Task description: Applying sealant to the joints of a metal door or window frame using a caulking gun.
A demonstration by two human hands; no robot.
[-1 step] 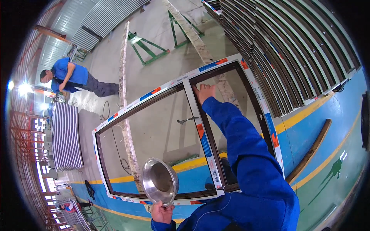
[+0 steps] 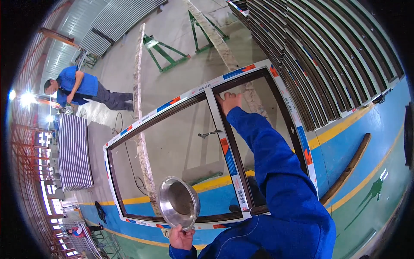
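Observation:
A steel bowl point(image 2: 189, 203) is tilted up at the near side, and my left hand point(image 2: 182, 238) grips its lower rim. I cannot make out what, if anything, lies in the bowl. A white-faced window frame point(image 2: 160, 108) with dark inner edges and blue-and-orange film lies in front of me. My right arm reaches over its narrower opening. At the far end of the dividing bar point(image 2: 230, 157), my right hand point(image 2: 231, 104) presses bent fingers against the dark inner edge. Whatever the fingertips may pinch is hidden. A small metal handle point(image 2: 210, 134) sticks out from the bar.
Two long wrapped beams point(image 2: 138, 77) pass under the frame, with green trestles point(image 2: 166, 54) beyond. Stacked frames point(image 2: 319, 64) rise at right; a curved wooden strip point(image 2: 347, 170) lies on the floor. A co-worker in blue point(image 2: 79, 84) stands at left near striped stacked profiles point(image 2: 75, 151).

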